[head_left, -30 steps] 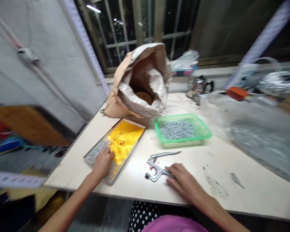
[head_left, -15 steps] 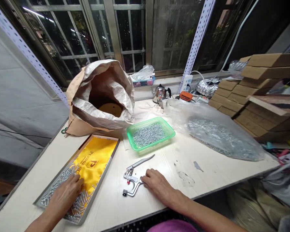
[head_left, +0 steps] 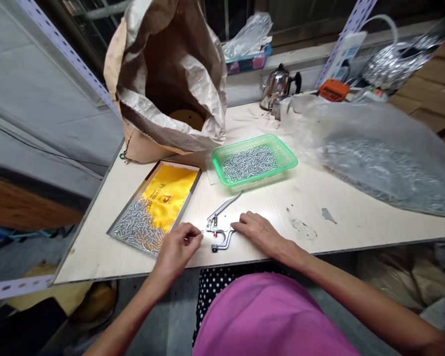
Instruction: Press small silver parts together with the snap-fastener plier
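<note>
Silver hand-press pliers [head_left: 224, 237] with a spring and a small red part lie on the table, their handles spread. At one of these handles are the fingertips of my right hand [head_left: 261, 233], closed on its end. My left hand [head_left: 178, 247] is in a pinch just left of the pliers' jaws, apart from them; what its fingertips hold is too small to make out. Left of that hand is a shallow tray [head_left: 193, 194] lined with yellow printed cloth [head_left: 174, 185], with many small silver metal pins [head_left: 137, 227] heaped at its near end.
A green plastic basket [head_left: 259, 184] of similar small metal pieces stands beyond the pliers. Behind the tray is a large open paper sack [head_left: 133, 131]. A clear plastic bag [head_left: 385, 128] of metal parts covers the right side. A kettle [head_left: 276, 89] stands at the back.
My left hand has come out of the tray and moved right, to beside the pliers' jaws, now pinched. My right hand stays at the handle. The camera view has tilted down.
</note>
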`<state>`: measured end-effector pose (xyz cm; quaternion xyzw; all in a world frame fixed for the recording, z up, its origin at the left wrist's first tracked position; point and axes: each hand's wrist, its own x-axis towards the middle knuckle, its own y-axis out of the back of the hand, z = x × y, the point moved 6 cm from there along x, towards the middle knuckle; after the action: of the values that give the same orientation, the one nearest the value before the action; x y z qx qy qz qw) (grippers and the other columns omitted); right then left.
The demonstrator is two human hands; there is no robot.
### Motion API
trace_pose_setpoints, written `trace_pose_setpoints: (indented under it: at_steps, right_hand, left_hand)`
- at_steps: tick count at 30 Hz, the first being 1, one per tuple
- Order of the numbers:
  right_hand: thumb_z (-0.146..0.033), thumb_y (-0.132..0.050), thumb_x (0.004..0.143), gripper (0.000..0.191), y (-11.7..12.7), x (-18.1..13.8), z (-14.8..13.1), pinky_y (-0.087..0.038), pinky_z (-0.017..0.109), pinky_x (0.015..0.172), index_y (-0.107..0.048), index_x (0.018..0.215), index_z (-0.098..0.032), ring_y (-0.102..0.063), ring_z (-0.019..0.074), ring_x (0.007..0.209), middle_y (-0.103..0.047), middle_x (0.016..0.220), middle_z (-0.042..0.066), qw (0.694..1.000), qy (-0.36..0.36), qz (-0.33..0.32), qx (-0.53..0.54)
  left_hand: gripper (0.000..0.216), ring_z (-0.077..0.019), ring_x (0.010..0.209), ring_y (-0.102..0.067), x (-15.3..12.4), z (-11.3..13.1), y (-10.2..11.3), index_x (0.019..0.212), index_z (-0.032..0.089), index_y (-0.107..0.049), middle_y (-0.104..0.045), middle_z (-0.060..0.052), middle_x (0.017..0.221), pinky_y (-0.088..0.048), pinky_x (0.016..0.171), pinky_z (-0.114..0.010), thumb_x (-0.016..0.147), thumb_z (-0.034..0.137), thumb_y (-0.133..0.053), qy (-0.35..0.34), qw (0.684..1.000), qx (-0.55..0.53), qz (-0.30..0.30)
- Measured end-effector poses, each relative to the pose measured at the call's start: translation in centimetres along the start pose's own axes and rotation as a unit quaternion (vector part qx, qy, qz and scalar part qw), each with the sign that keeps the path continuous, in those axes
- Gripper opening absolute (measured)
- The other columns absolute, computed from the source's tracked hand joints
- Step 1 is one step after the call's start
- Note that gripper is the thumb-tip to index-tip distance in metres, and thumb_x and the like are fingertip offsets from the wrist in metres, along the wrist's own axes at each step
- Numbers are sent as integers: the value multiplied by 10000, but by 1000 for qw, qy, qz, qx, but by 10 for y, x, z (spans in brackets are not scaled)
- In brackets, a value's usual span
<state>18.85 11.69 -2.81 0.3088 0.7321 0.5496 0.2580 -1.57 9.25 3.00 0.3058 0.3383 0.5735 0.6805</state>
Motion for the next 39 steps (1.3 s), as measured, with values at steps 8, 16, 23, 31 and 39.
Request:
trace_pose_setpoints:
  at_steps: [8, 16, 23, 31, 39]
  right_hand:
    - [-173, -486, 964, 240, 0, -3, 2, -331, 294, 697, -640, 1134, -246, -484, 186, 853, -572, 922, 57, 1000, 17, 15, -8]
    - [-153, -515, 947, 237, 2, -6, 1, -333, 299, 705, -642, 1127, -239, -482, 192, 861, -576, 944, 60, 1000, 8, 16, -9]
    - [-126, -500, 940, 244, 0, -7, 0, -310, 301, 689, -644, 1112, -222, -463, 199, 849, -577, 932, 70, 999, 13, 48, -17]
    - [-134, -498, 937, 239, -5, -8, 1, -300, 316, 688, -647, 1100, -226, -456, 210, 851, -577, 921, 73, 997, 15, 69, -14]
    - [-127, -489, 936, 239, -6, -8, 1, -289, 311, 684, -644, 1087, -226, -454, 206, 846, -575, 923, 74, 997, 13, 79, -14]
  left_hand:
    - [264, -255, 950, -552, -2, -11, -51, 907, 147, -613, -601, -124, 969, -437, 770, -343, 923, 92, -356, -22, 944, 314, -97]
    - [298, -279, 1005, -536, -6, -6, -57, 1066, 110, -602, -595, -148, 1043, -446, 805, -363, 916, 56, -349, -28, 927, 343, -152]
    - [176, -199, 824, -592, 2, -18, -52, 866, 151, -639, -640, -79, 860, -448, 740, -304, 910, 201, -476, 27, 991, 105, -84]
    - [303, -38, 378, -288, -5, -30, -80, 712, 156, -571, -427, 81, 485, -206, 383, -200, 715, 430, -698, 279, 893, -335, -113]
    - [349, -23, 336, -323, -6, -31, -87, 705, 160, -538, -477, 79, 494, -175, 355, -190, 669, 443, -740, 310, 872, -357, -127]
